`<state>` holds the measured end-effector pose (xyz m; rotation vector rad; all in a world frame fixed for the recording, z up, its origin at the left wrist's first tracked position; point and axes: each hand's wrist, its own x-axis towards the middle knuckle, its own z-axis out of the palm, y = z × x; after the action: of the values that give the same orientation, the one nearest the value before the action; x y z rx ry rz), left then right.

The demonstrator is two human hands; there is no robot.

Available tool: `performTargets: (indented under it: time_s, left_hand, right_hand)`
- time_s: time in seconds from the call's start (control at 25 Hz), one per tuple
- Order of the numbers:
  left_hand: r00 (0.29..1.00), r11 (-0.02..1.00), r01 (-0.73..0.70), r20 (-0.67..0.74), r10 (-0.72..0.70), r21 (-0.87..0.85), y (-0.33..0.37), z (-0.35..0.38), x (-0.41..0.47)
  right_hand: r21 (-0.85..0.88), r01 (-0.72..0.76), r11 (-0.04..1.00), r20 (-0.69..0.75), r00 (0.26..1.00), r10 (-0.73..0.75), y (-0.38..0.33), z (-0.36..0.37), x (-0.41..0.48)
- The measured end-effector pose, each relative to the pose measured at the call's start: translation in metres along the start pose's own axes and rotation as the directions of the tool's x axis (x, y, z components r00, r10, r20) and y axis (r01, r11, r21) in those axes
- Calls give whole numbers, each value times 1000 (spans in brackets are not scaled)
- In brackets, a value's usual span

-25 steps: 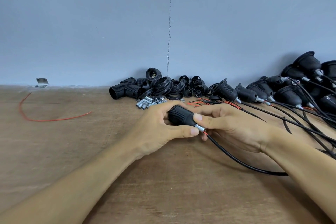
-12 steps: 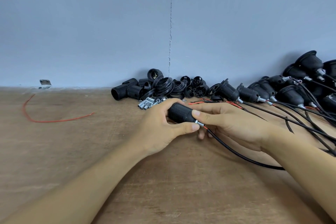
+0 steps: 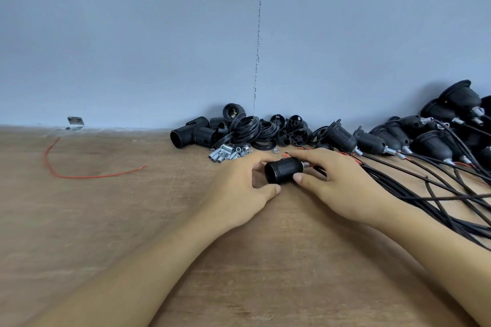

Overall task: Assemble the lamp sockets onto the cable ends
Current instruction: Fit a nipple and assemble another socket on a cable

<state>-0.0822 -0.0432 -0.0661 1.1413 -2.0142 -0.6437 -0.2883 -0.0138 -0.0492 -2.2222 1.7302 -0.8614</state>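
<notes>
Gripping socket (image 3: 283, 171) w/ R hand (image 3: 342, 188), L hand (image 3: 239, 188) loosened

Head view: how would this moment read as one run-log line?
right hand pinches black threaded plastic lamp socket | left hand at its open end, grip unclear | black cabled sockets heaped at right
</notes>
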Motion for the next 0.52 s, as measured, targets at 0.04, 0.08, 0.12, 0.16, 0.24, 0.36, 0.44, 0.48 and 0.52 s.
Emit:
performTargets:
  time_s: [0.04, 0.08, 0.12, 0.16, 0.24, 0.36, 0.44, 0.48, 0.52]
  left_hand:
    - [1000, 1000, 9, -1, -9, -9, 0, -1, 1]
    - [1000, 1000, 17, -4, -17, -19, -1, -2, 1]
    - [1000, 999, 27, -8, -27, -32, -2, -2, 2]
    - [999, 998, 32, -13, -32, -46, -3, -2, 3]
    - [999, 998, 28, -22, -29, -65, -4, -2, 4]
    - [1000, 997, 18, -5, -18, -79, -4, -2, 5]
    - [1000, 997, 26, 5, -25, -74, -4, -3, 5]
    - [1000, 997, 29, 8, -28, -74, -5, -3, 6]
    - [999, 996, 36, 8, -35, -83, -5, -3, 6]
  right_hand:
    - [-36, 3, 999, -2, 1000, -3, -1, 0, -1]
    - [-55, 3, 998, -4, 1000, -3, -3, 1, -2]
    - [-56, -2, 998, -8, 1000, 1, -5, 3, -2]
    - [-49, -8, 999, -15, 1000, 7, -8, 5, -2]
    - [-30, -5, 1000, -69, 998, 3, -17, 11, 0]
    - [14, 32, 999, -224, 974, -28, -35, 20, 9]
    - [-7, 55, 998, -249, 967, -55, -47, 22, 24]
    - [-37, 45, 998, -236, 970, -52, -51, 22, 37]
    - [-62, 21, 998, -213, 976, -33, -54, 22, 51]
